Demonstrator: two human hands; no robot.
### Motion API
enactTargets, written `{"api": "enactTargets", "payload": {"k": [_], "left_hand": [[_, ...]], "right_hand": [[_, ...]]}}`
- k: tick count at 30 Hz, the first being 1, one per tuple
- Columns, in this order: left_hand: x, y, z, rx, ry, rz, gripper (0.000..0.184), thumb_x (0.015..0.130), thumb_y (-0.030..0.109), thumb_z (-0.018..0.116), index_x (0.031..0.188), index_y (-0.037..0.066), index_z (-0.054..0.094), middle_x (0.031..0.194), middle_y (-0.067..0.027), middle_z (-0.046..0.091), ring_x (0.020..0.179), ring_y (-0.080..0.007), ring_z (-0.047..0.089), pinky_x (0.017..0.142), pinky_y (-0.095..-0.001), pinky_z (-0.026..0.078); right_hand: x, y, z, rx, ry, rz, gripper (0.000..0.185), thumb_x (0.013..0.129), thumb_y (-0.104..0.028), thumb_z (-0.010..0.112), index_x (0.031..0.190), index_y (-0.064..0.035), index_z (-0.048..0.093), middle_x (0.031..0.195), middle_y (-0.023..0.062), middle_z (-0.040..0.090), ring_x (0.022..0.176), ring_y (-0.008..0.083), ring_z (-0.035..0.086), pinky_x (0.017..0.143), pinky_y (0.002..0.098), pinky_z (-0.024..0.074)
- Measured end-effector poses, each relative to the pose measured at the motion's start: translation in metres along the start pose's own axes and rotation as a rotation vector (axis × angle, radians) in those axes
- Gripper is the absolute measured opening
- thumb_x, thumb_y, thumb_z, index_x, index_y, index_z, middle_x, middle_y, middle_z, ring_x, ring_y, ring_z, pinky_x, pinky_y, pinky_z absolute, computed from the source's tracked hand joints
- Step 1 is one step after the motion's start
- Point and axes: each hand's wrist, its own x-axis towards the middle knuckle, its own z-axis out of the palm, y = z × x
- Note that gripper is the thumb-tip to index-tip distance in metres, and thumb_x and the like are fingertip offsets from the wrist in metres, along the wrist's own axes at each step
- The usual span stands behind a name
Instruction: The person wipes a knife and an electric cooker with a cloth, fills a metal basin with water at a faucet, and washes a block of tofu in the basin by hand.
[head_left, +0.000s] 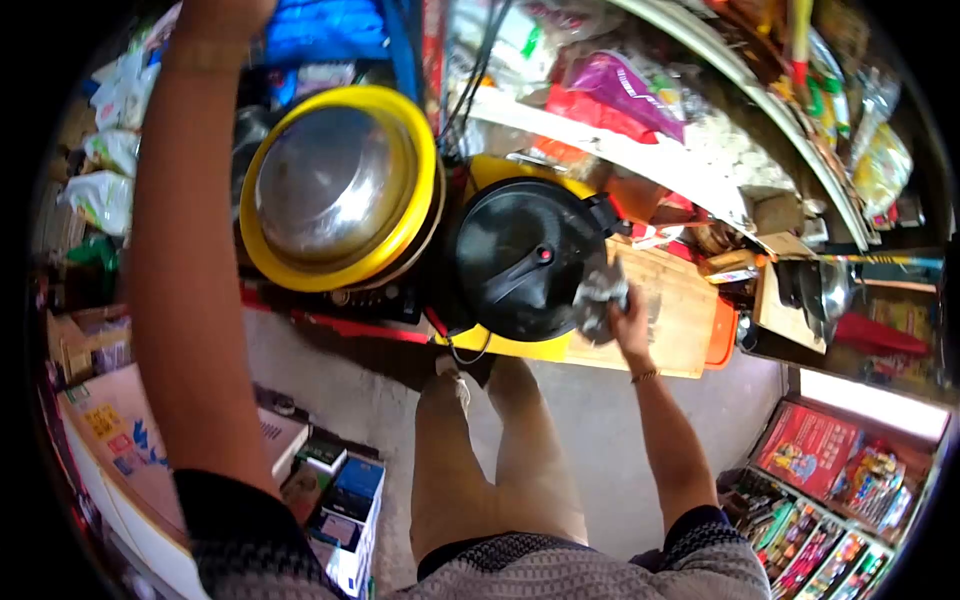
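Cluttered shelves (590, 145) all round, right hand (630, 328) has a grey cloth (598, 298) bunched in its closed grip, by the rim of the black pot (500, 235), left hand (232, 12) is mostly cropped, can't tell its grip

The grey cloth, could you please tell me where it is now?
Right of centre in the head view, the grey cloth is in the right hand, at the black pot's right edge.

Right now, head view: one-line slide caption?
Right hand holding what looks like a crumpled grey cloth by a black lidded pot, left arm stretched forward beside a yellow basin.
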Motion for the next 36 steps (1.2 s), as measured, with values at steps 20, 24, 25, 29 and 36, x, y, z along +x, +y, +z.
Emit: {"api": "enactTargets", "payload": {"k": [20, 24, 25, 29, 36], "left_hand": [[-0.563, -0.074, 0.049, -0.093, 0.308, -1.468, 0.036, 0.089, 0.033, 0.047, 0.113, 0.005, 0.048, 0.098, -0.0037, 0.055, 0.085, -0.0099, 0.053, 0.068, -0.0238, 0.045], [-0.544, -0.094, 0.057, -0.532, 0.678, -1.532, 0.037, 0.089, 0.035, 0.046, 0.114, 0.007, 0.048, 0.101, -0.0031, 0.054, 0.09, -0.0114, 0.053, 0.078, -0.0272, 0.043], [-0.537, -0.089, 0.058, -0.65, 0.73, -1.531, 0.035, 0.089, 0.033, 0.046, 0.114, 0.008, 0.049, 0.102, -0.0028, 0.054, 0.091, -0.0116, 0.052, 0.08, -0.0281, 0.043], [-0.519, -0.08, 0.054, -0.624, 0.706, -1.549, 0.026, 0.088, 0.024, 0.05, 0.106, 0.006, 0.053, 0.095, -0.0024, 0.057, 0.083, -0.0109, 0.055, 0.07, -0.0245, 0.046], [-0.537, -0.11, 0.043, 0.029, 0.277, -1.378, 0.023, 0.084, 0.025, 0.056, 0.088, 0.002, 0.058, 0.069, -0.0021, 0.058, 0.058, -0.0121, 0.052, 0.053, -0.0279, 0.043]], "right_hand": [[-0.023, -0.042, 0.21, -0.572, -0.309, -0.683, 0.038, 0.07, -0.007, 0.054, 0.108, -0.0105, 0.052, 0.104, 0.0101, 0.05, 0.103, 0.0302, 0.043, 0.086, 0.0438, 0.0323], [-0.039, -0.059, 0.208, -0.341, -0.334, -0.42, 0.044, 0.07, -0.009, 0.054, 0.113, -0.0083, 0.049, 0.12, 0.0142, 0.044, 0.108, 0.0313, 0.04, 0.087, 0.0446, 0.0313], [-0.042, -0.064, 0.218, -0.335, -0.338, -0.412, 0.044, 0.07, -0.009, 0.054, 0.113, -0.0083, 0.049, 0.12, 0.0142, 0.044, 0.108, 0.0313, 0.04, 0.087, 0.0446, 0.0313], [-0.039, -0.082, 0.239, -0.502, -0.302, -0.483, 0.047, 0.068, -0.01, 0.057, 0.114, -0.0093, 0.049, 0.126, 0.0113, 0.039, 0.111, 0.0305, 0.04, 0.089, 0.0452, 0.0321], [-0.076, -0.021, 0.135, -0.096, -0.639, -0.084, 0.047, 0.062, -0.002, 0.057, 0.108, -0.007, 0.051, 0.107, 0.0142, 0.053, 0.097, 0.0316, 0.051, 0.085, 0.0388, 0.0397]]}}
